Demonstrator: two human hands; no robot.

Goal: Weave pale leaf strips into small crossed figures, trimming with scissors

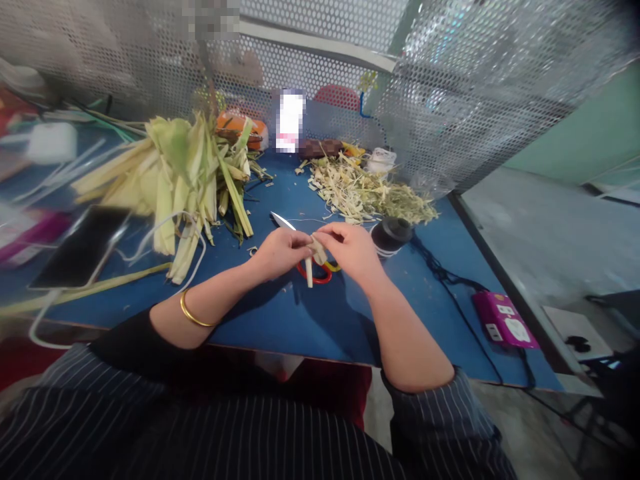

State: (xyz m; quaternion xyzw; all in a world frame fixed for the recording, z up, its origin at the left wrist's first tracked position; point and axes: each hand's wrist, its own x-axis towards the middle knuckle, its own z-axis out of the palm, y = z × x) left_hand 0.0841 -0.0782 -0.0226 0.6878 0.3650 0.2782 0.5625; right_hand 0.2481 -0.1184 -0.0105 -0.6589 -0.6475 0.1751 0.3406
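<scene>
Both my hands meet above the middle of the blue table, gripping a small piece of pale dried husk (318, 250). The fingers of my left hand (281, 253) pinch it from the left, and one pale strip hangs down from there. My right hand (353, 252) closes on its upper right side, with the fingertips partly hidden. Below the hands lies a pair of scissors (320, 277) with red and yellow handles, its blade pointing away to the left. Just right of my right hand stands a spool of dark thread (393, 235).
A large bundle of husk leaves (185, 173) lies at left, with a phone (80, 247) and white cable nearby. Husk scraps (365, 190) are heaped at the back right. A purple pack (504, 320) and black cords lie near the right edge. Perforated metal sheeting (320, 53) closes the back.
</scene>
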